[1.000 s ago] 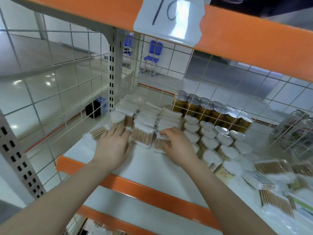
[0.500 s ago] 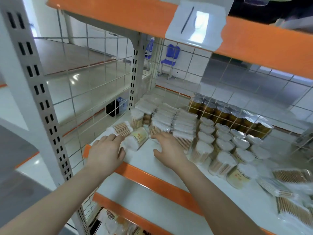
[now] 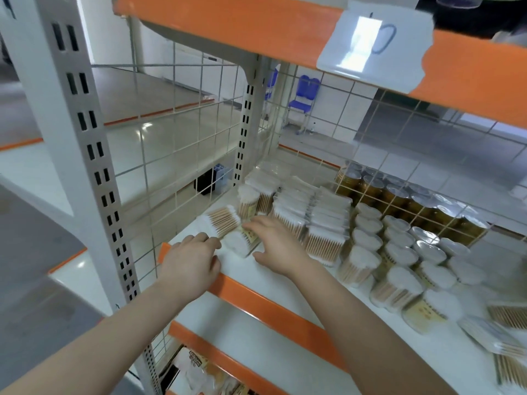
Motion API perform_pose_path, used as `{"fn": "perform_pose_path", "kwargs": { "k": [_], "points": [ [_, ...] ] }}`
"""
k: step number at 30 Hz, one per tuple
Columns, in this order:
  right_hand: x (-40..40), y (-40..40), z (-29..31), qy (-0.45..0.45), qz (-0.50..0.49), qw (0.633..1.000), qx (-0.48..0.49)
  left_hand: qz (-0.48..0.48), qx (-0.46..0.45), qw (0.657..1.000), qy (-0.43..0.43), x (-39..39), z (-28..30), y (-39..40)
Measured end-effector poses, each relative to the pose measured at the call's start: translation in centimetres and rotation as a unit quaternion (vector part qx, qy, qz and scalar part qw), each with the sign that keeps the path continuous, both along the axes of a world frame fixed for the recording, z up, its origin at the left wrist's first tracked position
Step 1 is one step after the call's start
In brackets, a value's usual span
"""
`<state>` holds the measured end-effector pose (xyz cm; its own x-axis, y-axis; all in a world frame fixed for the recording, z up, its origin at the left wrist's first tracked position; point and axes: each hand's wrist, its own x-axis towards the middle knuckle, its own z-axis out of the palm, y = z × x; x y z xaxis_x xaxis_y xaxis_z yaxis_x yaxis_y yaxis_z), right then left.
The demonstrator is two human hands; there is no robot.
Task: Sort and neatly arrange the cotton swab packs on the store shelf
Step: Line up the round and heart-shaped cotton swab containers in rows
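Rows of flat cotton swab packs (image 3: 312, 216) stand upright at the back left of the white shelf (image 3: 285, 283). Round swab tubs (image 3: 399, 252) fill the middle. A tub (image 3: 239, 242) lies on its side near the front left, beside a loose flat pack (image 3: 221, 220). My right hand (image 3: 278, 245) rests over the fallen tub's right side, fingers spread and touching it. My left hand (image 3: 191, 262) lies flat on the shelf's front left corner, fingertips at the tub's left end, gripping nothing.
A wire grid (image 3: 176, 155) walls the shelf's left side and back. Gold-lidded jars (image 3: 413, 201) stand behind the back grid. Loose flat packs (image 3: 502, 332) lie scattered at the right. An orange beam (image 3: 285, 27) with a paper label (image 3: 373, 44) runs overhead.
The view has swung left and closer. Both hands drew back from the upright rows to the front left corner, around the fallen tub.
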<state>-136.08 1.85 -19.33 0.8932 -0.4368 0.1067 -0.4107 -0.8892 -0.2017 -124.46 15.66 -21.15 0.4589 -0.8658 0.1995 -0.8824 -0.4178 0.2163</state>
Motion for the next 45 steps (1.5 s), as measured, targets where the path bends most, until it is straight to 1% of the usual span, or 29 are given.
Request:
{"fn": "perform_pose_path", "kwargs": {
  "k": [3,6,10,13,17,21,28,33,37,45],
  "points": [
    [0.5,-0.6,-0.3,0.03,0.018,0.999,-0.003,-0.002,-0.001,1.0,0.003,0.1,0.0,-0.1],
    [0.8,-0.9,-0.6,0.041,0.02,0.999,0.011,0.002,0.005,1.0,0.011,0.2,-0.1,-0.2],
    [1.0,-1.1,-0.5,0.058,0.024,0.998,-0.004,0.003,0.006,1.0,0.02,0.3,-0.2,-0.2],
    [0.8,-1.1,-0.5,0.043,0.027,0.999,0.004,0.002,0.008,1.0,0.03,0.1,-0.2,-0.3],
    [0.1,-0.8,-0.9,0.065,0.056,0.996,-0.008,-0.005,0.009,0.999,0.043,-0.4,-0.5,-0.3],
    [-0.8,-0.7,-0.9,0.065,0.063,0.996,-0.021,-0.011,0.007,0.998,0.055,-0.9,-0.9,-0.5],
    [-3.5,-0.4,-0.5,0.088,0.058,0.994,-0.011,-0.019,0.001,0.998,0.06,-1.7,-1.2,-0.3],
    [-5.6,0.0,0.1,0.107,0.036,0.994,-0.006,-0.03,0.007,0.998,0.055,-2.7,-1.2,-0.4],
    [-7.5,-0.3,0.8,0.089,-0.004,0.996,0.017,-0.044,0.011,0.997,0.057,-3.7,-1.1,-0.8],
    [-11.0,-0.8,2.0,-0.02,-0.091,0.99,0.107,-0.081,0.015,0.995,0.056,-5.9,-0.6,-2.3]
  ]
}}
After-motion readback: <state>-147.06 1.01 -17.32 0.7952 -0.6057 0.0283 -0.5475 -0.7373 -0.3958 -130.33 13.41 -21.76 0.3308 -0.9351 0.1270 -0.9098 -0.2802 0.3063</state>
